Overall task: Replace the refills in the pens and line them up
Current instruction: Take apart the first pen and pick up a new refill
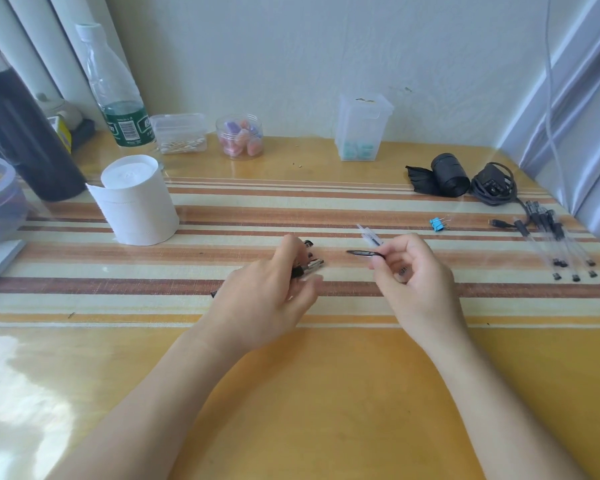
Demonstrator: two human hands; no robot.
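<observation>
Midway through what looks like a refill swap, the right hand's fingers are curled and pinch a clear pen barrel, its dark end aimed left. Opposite, the left hand is clamped round a black-and-silver pen piece. The two parts sit near each other but apart, just above the striped table, seemingly held level so they can be rejoined. Well to the right, a loose bunch of slim clear tubes with black ends lies fanned out, probably the pens or refills awaiting their turn. A blue binder clip lies between them and the hands.
</observation>
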